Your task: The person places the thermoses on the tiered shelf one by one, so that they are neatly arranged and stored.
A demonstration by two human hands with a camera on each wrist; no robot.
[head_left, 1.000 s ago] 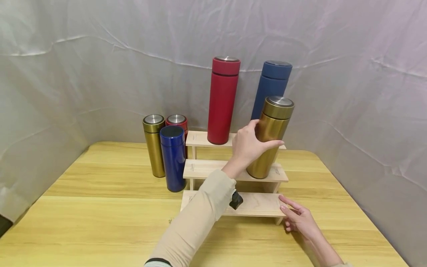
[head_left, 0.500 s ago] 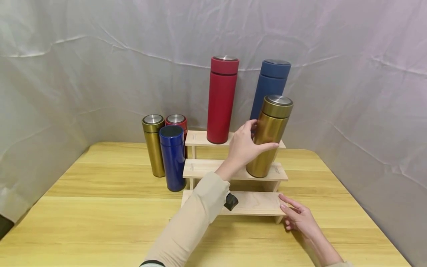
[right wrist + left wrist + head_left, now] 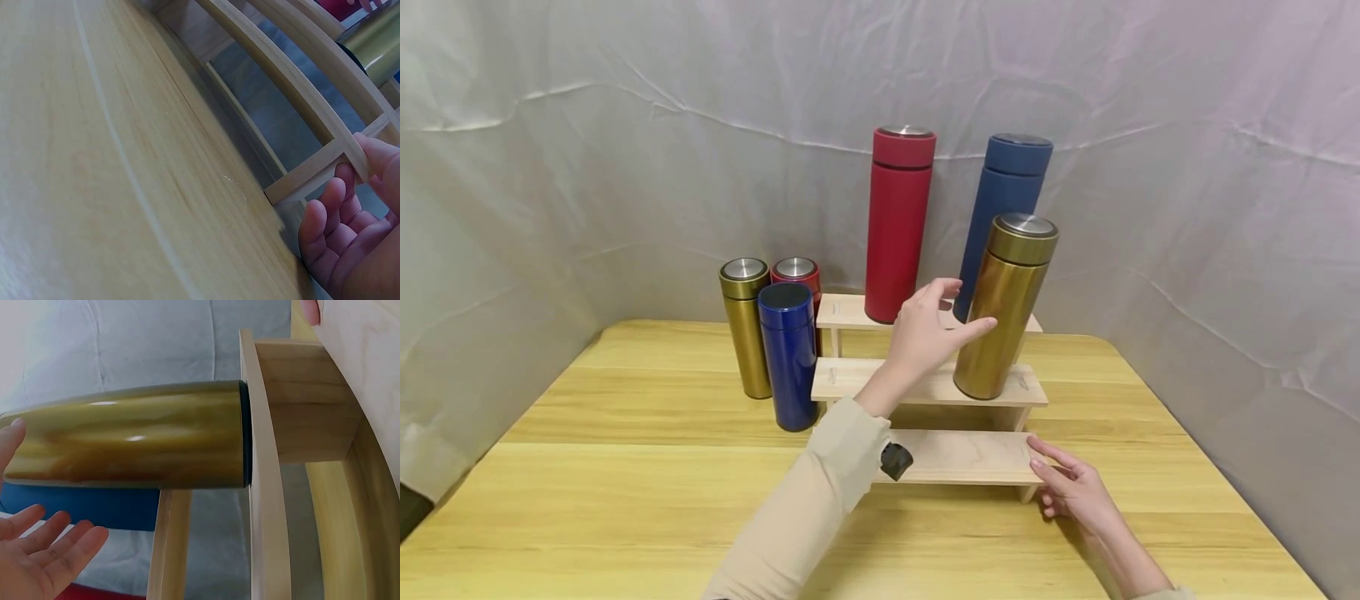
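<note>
Gold bottle (image 3: 1009,310) upright on the wooden stand (image 3: 970,454), left hand (image 3: 928,332) released beside it
Head view: brassy and glossy, silver disc on its lid (image 3: 1021,244), the bottle stands at the right end of the middle shelf (image 3: 854,377); the right hand (image 3: 1075,493) grips the stand's lowest corner. Left wrist: bright streaks run along its smooth barrel to a dark base ring. Right wrist: its lower part shows; thumb and finger pinch the stand.
</note>
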